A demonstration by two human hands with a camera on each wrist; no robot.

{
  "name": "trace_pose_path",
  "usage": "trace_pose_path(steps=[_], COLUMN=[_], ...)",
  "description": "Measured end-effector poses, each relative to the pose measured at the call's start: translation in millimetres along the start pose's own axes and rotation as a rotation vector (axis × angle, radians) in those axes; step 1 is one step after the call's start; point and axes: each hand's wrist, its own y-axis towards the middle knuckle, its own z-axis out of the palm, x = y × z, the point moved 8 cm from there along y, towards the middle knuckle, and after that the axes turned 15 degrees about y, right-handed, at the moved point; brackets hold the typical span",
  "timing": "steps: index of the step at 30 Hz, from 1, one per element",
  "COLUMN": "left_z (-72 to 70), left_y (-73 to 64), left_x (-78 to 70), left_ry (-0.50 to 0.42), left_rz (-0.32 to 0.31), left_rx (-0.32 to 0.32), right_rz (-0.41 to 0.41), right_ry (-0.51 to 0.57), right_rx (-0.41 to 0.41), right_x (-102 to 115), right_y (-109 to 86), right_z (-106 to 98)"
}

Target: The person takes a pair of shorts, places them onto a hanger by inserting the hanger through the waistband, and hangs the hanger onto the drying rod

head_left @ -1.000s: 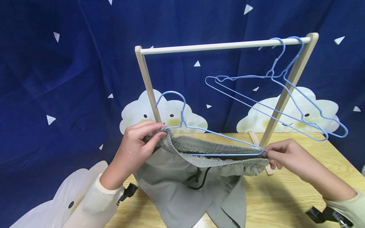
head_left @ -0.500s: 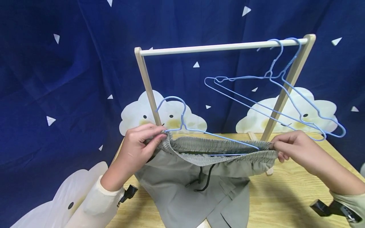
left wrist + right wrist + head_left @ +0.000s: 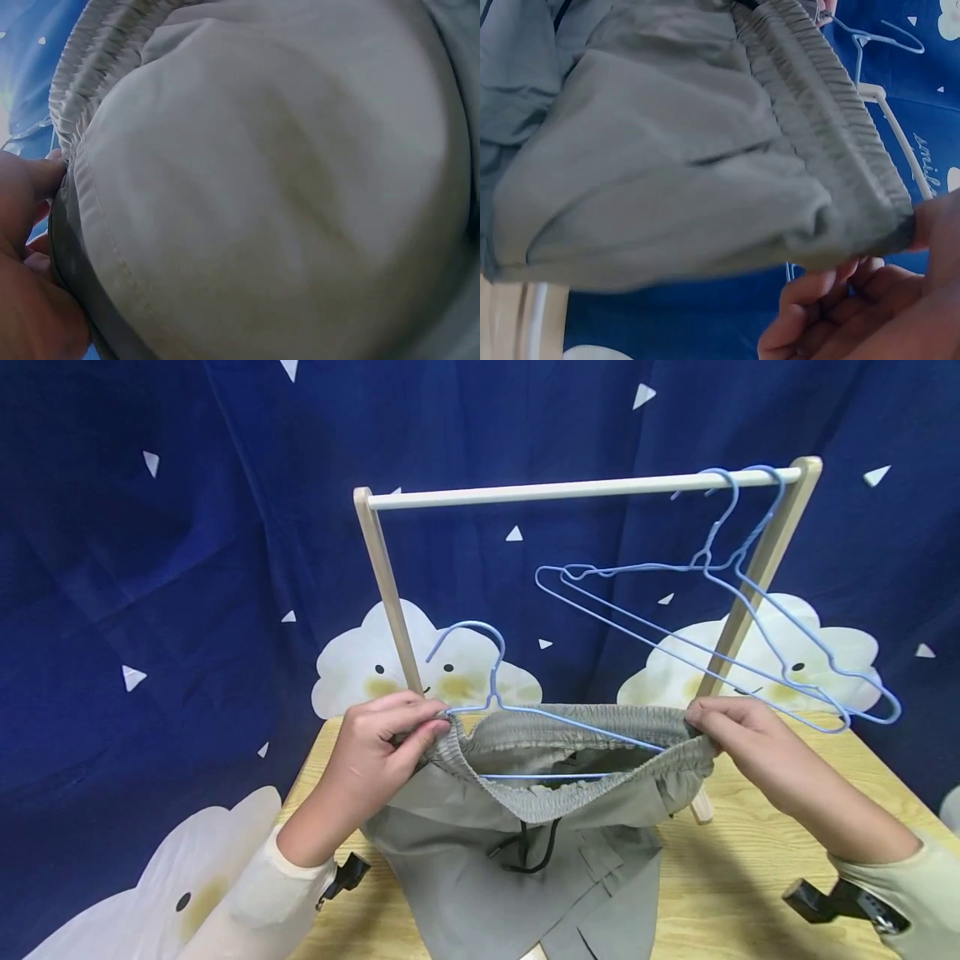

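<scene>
- Grey garment [image 3: 487, 897]: held up over the table [image 3: 742, 893] between both hands, in front of the rack; its body hangs downward
- Waistband [image 3: 528, 807]: elastic, gathered, spread apart so that the inside is exposed to the head view
- Black drawcord [image 3: 552, 845]: hangs at the front centre, below the waistband
- Blue hanger [image 3: 494, 683]: hook upright, above the waistband; bottom bar [image 3: 543, 776] inside the opening; the right end passes out of sight behind the front of the waistband
- Left hand [image 3: 382, 747]: narrow grip, thumb and fingers pinching the waistband's left end, at the left shoulder of the hanger
- Right hand [image 3: 742, 735]: narrow grip, thumb and fingers pinching the waistband's right end; remaining fingers curl below it in the right wrist view
- Rack [image 3: 387, 577]: two wooden uprights joined by a white rod [image 3: 577, 490]; two more blue hangers [image 3: 707, 545] hang near its right end
- Backdrop [image 3: 195, 610]: dark blue cloth with white triangles and smiling clouds [image 3: 420, 652], located behind the rack
</scene>
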Motion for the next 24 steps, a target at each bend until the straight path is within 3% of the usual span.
trace_pose_path(steps=[8,15,19,24], left_z=[0.8,3.5,4.7,6.0], left_y=[-0.5,-1.1,-1.2,-1.7], left_x=[0.6,0.8,-0.6,-1.1], left_ry=[-0.007,-0.008,-0.017,-0.027], left_rz=[-0.035,-0.080,-0.102,-0.119], left_rx=[-0.001,0.016,0.027,0.029], right_rz=[0.004,-0.199,-0.272,-0.390], right_ry=[-0.022,-0.139,-0.210,-0.285], right_rx=[0.048,-0.027,-0.078,-0.084], right_x=[1,15,23,34], right_y=[1.7,-2.6,-8.1,-14.1], right_z=[16,31,41,50])
